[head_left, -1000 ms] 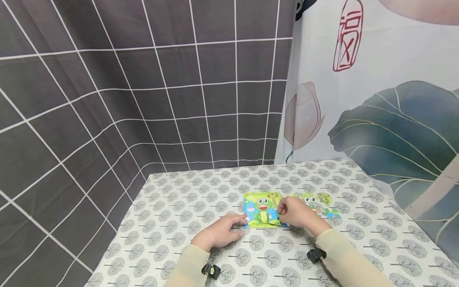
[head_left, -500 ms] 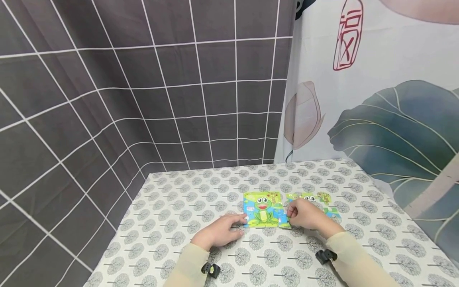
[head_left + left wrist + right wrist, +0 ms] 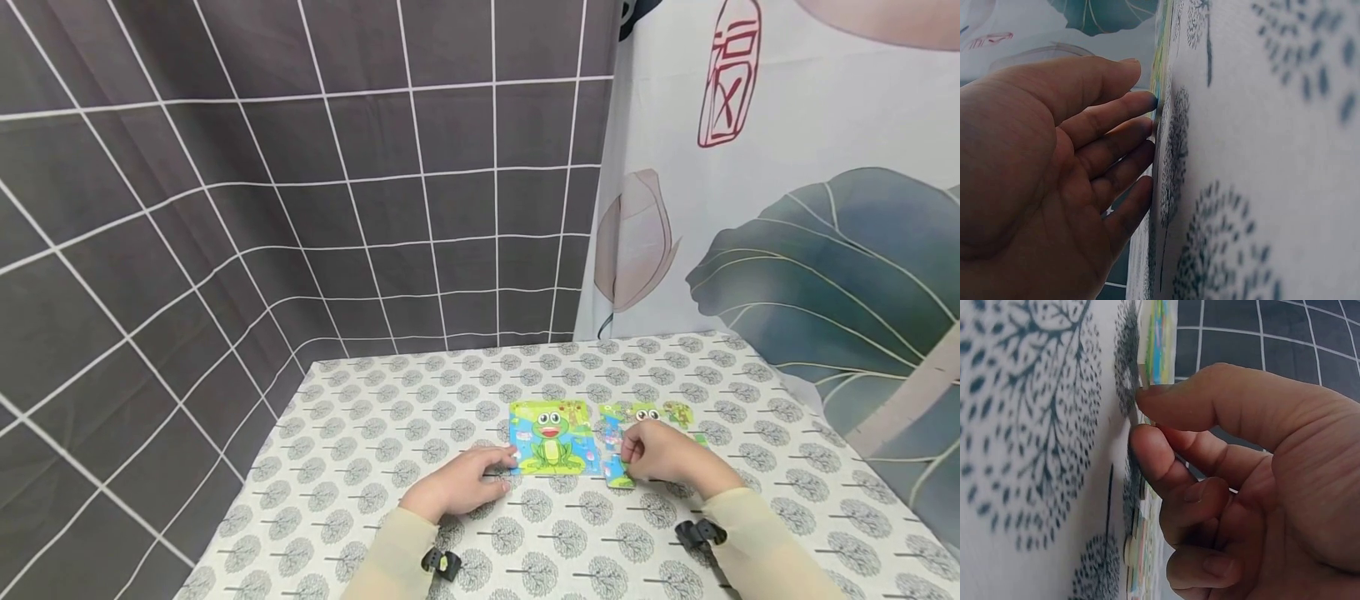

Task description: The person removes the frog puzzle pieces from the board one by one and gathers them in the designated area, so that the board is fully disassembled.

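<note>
A square frog picture [image 3: 550,450], green, yellow and blue, lies flat on the table. At its left edge my left hand [image 3: 459,485] rests with fingers fairly straight, fingertips touching or very close to it. In the left wrist view, these fingers [image 3: 1107,147] reach down to the cloth. To the right of the picture, my right hand [image 3: 660,454] pinches a small blue and green jigsaw piece [image 3: 617,473] between thumb and curled fingers. Behind that hand lie frog jigsaw pieces [image 3: 648,412], partly hidden by it. In the right wrist view, the thumb [image 3: 1179,406] and forefinger nearly meet at the cloth.
A white tablecloth [image 3: 420,400] with grey tree prints covers the table. A dark gridded curtain [image 3: 375,208] hangs along the back and left. At the right hangs a pale cloth [image 3: 675,108] printed with leaves. Black camera straps [image 3: 701,533] circle both wrists.
My right hand has moved right with the jigsaw piece, from over the frog picture's lower right corner to beside the other pieces. The left hand has stayed put.
</note>
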Tool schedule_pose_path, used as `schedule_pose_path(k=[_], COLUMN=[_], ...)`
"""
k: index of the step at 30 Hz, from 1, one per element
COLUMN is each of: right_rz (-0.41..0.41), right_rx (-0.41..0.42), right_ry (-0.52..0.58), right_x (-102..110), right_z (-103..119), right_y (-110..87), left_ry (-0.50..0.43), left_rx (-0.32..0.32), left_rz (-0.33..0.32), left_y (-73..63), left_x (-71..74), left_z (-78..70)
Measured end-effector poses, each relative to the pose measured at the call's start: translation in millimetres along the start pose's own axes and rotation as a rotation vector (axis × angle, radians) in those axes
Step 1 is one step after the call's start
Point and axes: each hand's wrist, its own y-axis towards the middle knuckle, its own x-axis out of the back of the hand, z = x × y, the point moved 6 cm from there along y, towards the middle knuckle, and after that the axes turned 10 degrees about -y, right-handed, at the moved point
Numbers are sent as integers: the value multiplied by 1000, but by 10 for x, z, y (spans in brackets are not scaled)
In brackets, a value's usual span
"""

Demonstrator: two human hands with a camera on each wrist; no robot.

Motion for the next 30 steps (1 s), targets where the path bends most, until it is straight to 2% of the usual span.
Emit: schedule_pose_path(k=[16,20,30], right_rz=[-14,-19,-21], right_rx=[7,23,-1], right_ry=[-36,-45,-38], right_x=[25,28,36], right_z=[-96,-105,-91], right_y=[-10,-11,-26], left_ry=[8,3,-12], left_rx=[-15,-11,6], left_rz=[1,5,10], left_y=[5,-1,-13], left_x=[-8,-2,-1], left_z=[4,-10,-20])
